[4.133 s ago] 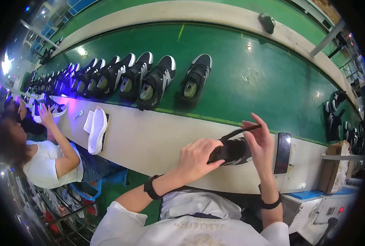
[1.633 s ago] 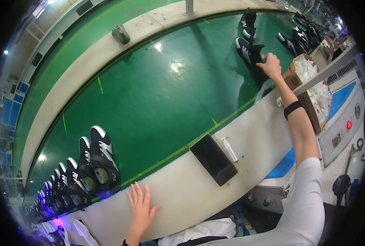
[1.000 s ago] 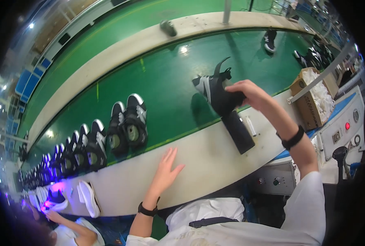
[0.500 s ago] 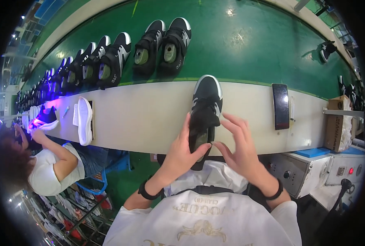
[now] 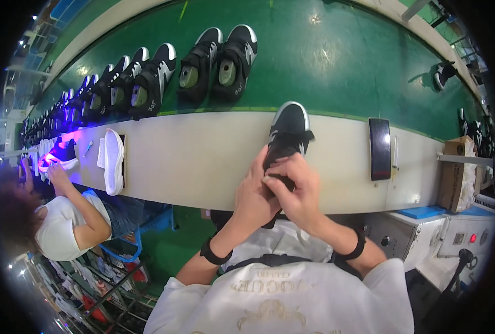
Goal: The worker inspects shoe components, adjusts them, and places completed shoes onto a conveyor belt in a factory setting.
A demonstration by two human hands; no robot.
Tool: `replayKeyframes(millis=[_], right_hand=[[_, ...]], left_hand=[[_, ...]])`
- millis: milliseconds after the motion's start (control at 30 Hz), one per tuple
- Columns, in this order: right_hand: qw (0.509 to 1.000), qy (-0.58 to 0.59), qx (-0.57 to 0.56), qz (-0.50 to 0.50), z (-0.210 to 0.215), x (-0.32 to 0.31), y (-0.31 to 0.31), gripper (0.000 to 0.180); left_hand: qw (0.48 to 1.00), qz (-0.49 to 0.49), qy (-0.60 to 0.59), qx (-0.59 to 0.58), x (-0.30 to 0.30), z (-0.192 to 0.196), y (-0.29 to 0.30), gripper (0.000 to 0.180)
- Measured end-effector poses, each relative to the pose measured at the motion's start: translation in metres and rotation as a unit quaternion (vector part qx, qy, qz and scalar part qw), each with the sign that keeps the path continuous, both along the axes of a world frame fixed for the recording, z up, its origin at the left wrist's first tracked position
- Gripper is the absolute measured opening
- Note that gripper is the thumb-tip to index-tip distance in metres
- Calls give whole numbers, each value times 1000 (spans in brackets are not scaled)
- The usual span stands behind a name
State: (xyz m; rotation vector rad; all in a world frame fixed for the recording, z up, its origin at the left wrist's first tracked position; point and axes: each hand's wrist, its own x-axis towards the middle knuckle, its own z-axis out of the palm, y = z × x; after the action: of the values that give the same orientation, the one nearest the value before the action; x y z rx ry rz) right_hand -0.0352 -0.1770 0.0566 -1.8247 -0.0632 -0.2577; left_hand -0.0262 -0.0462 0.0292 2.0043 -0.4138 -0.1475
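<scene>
Both hands grasp one black sneaker with a white toe cap [image 5: 287,133]: the left hand [image 5: 256,195] wraps its side, the right hand [image 5: 297,192] closes over the heel end. It lies on the white bench edge [image 5: 203,161], toe toward the green conveyor belt [image 5: 336,72]. It looks light, with a soft upper and stiff sole, so the sole and heel seem the firmest hold.

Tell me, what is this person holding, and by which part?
A black shoe with a white toe. Both hands, left and right, grip it around the rear half, near the opening; its toe points away over the pale ledge.
</scene>
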Motion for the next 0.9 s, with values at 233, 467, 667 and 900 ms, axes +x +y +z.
replayKeyframes(millis=[233,467,667,900], right_hand=[[997,-31,-75,16,1,-15,-40,48],[997,21,-52,-51,-17,-30,-28,52],[990,-62,-102,-75,-28,-33,-18,30],[965,-151,-186,110,-27,-9,-55,21]], left_hand=[[988,18,113,-106,-10,16,18,75],[1000,-12,-9,-9,0,14,20,44],[997,-4,-73,35,0,4,21,44],[983,-62,-117,126,-16,51,0,49]])
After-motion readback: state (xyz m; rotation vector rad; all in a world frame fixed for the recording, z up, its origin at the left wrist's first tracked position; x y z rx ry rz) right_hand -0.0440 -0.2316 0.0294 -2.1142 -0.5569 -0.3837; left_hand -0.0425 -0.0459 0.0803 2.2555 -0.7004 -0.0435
